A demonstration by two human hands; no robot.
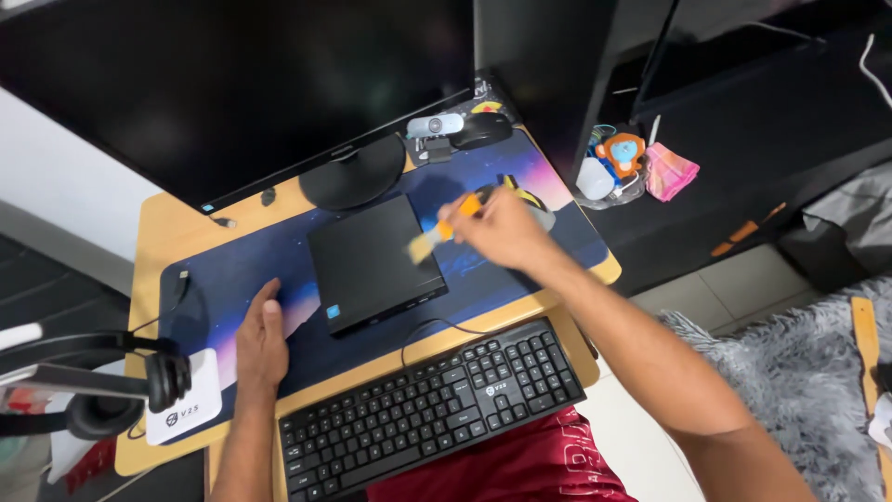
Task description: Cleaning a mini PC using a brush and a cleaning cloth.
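Note:
My right hand (505, 231) grips a small brush (437, 232) with an orange handle and pale bristles, blurred by motion. Its bristles hover at the right edge of a small flat black computer box (372, 260) that lies on a dark blue desk mat (223, 270). My left hand (261, 336) rests flat on the mat to the left of the box, fingers together, holding nothing. A black keyboard (437, 409) lies across my lap below the desk edge, over red shorts.
A large black monitor (232, 84) stands at the back on a round foot. A grey webcam (434, 125) and black mouse (483, 130) lie behind the box. Black headphones (102, 390) hang at the left. A shelf with small toys (621, 153) is at the right.

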